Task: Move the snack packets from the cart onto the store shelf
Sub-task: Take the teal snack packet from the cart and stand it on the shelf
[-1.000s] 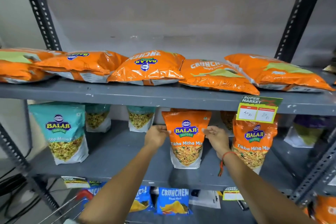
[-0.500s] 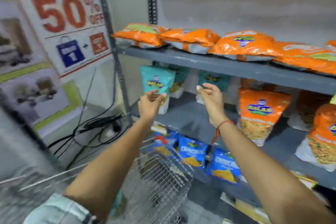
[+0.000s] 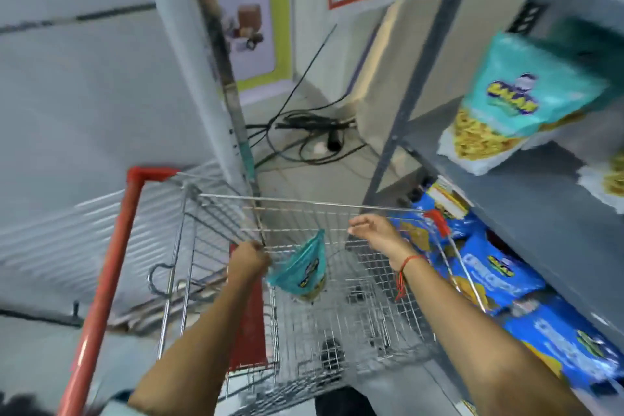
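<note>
A wire cart (image 3: 337,324) with a red handle stands below me, left of the grey store shelf (image 3: 526,213). Inside the cart, a teal snack packet (image 3: 300,270) hangs tilted, and my left hand (image 3: 249,260) is closed on its left edge. My right hand (image 3: 376,235) hovers over the cart to the packet's right, fingers loosely apart and holding nothing. A red thread circles that wrist. Another teal packet (image 3: 513,101) stands on the middle shelf. Blue packets (image 3: 493,277) fill the shelf beneath it. The picture is motion-blurred.
Black cables and a plug strip (image 3: 310,132) lie on the floor beyond the cart. A grey upright post (image 3: 219,54) rises just behind the cart's far rim. Posters (image 3: 250,20) cover the wall. The shelf's slotted leg (image 3: 415,88) stands right of the cables.
My view swung from the shelf down and left to the cart. Both hands left the orange packet on the shelf and dropped into the cart; my left hand has taken hold of a teal packet.
</note>
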The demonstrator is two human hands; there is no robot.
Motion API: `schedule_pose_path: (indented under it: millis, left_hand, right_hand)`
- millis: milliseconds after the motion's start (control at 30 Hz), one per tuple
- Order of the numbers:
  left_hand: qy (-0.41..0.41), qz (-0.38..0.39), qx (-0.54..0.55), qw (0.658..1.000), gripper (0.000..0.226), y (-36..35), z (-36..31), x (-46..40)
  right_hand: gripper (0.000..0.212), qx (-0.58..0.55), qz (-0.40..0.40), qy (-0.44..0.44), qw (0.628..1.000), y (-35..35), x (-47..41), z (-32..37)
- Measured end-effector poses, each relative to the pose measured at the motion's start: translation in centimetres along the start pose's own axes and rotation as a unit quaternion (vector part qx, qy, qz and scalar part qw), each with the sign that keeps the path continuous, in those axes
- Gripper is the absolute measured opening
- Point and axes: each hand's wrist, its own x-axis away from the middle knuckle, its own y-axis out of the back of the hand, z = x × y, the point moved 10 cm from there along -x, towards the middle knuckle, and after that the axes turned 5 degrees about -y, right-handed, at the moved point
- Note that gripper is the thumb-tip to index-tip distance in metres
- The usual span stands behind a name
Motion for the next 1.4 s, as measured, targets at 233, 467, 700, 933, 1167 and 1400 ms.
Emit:
schedule_pose_path:
  millis: [233,467,700,933,1167,1400]
  left_hand:
    - [0.184,0.088,0.077,0.976,0.053,-11.4,11.5,1.9]
    - [0.238,-0.097,0.215,0.942,0.028,-13.3,12.5,-0.2]
    - [0.217,-0.149,0.177,0.948,0.018,-11.9,9.8,-0.5]
    - [0.089,-0.139,0.211,0.963,0.012,-10.0,1.6,-0.2]
    - [-0.151,-0.114,0.199,0.962,0.025,-5.7,-11.2,5.7]
    - [-0.367,-0.039,0.306,0.878,0.014,0.0,-28.7,15.5]
  right_hand:
    - [0.033,0.214,0.138,-0.095,0.962,-8.2,-11.8,-10.4]
    - [0.023,0.214,0.171,-0.049,0.96,-12.4,-16.1,-13.1]
    - [0.044,0.153,0.097,-0.017,0.983,-9.4,-15.5,-15.2]
    - [0.014,0.099,-0.003,-0.002,0.995,-2.5,-7.5,-10.4]
    - [0.045,0.06,-0.195,0.054,0.977,7.6,5.9,-3.9]
    - [0.073,0.014,-0.363,0.161,0.918,20.6,19.4,2.5]
